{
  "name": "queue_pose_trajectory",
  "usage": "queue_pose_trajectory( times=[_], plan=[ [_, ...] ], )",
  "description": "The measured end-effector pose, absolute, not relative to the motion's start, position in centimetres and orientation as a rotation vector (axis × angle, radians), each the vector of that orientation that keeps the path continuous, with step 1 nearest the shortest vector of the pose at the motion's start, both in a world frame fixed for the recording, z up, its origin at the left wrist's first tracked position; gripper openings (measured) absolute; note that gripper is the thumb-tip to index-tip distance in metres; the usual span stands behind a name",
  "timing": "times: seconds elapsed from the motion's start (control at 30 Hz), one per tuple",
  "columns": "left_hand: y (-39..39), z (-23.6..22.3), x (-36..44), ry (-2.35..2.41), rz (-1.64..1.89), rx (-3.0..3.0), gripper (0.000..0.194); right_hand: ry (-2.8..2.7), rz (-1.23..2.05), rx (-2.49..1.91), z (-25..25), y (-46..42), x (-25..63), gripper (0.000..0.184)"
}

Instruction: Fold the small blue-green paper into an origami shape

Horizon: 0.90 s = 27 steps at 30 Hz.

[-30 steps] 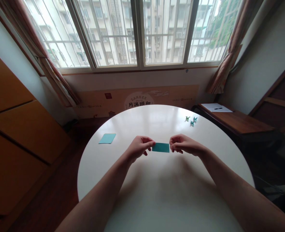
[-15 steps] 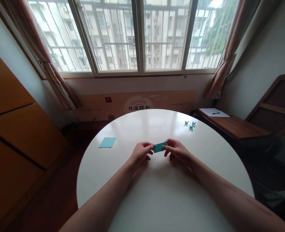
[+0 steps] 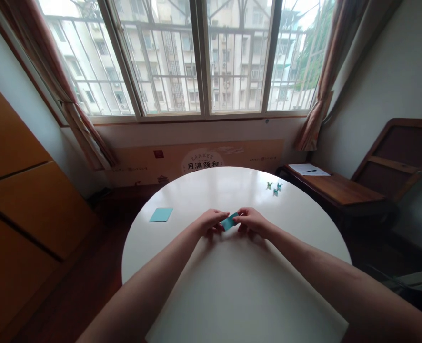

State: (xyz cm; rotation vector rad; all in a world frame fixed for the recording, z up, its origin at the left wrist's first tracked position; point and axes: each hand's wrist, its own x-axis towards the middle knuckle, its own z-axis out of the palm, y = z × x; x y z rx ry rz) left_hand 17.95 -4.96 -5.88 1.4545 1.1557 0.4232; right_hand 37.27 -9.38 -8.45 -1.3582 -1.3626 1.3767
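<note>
Between my two hands, just above the white table (image 3: 246,286), is a small folded piece of teal paper (image 3: 228,222), tilted with its right end higher. My left hand (image 3: 213,220) holds its left end, the fingers partly hidden under and behind it. At the right end, my right hand (image 3: 253,221) pinches the paper between thumb and fingers. A flat square of light blue paper (image 3: 161,214), perhaps a stack, lies to the left of my hands.
Several small green and teal folded paper birds, one a green bird (image 3: 269,185), stand at the table's far right. Beyond the rim, a wooden bench (image 3: 354,190) bears a white sheet (image 3: 307,169) with a pen. An orange-brown cabinet (image 3: 21,214) stands at left.
The folded paper has tilted more steeply, its left end lower, with both hands still on it. My view has shifted slightly, while the birds and blue square stay in place on the table.
</note>
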Motion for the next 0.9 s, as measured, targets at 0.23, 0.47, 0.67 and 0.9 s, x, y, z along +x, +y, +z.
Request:
queue_pose_trajectory(
  times=[0.23,0.47,0.67,0.9],
  plan=[
    [-4.4,-6.1,17.8,1.099,0.388,1.536,0.046,-1.356,1.276,-1.377,-8.2,-9.5,36.5,0.020],
    [-5.6,-6.1,17.5,1.088,0.417,1.439,0.043,-1.446,1.131,-1.228,-9.5,-9.9,36.7,0.022],
    [-6.1,-5.6,17.4,0.984,0.340,1.318,0.042,-1.495,1.054,-1.091,-9.5,-10.7,37.2,0.030],
    [-6.1,-5.1,17.3,0.909,0.344,1.193,0.043,-1.632,0.963,-0.936,-9.0,-11.5,38.0,0.020]
  ],
)
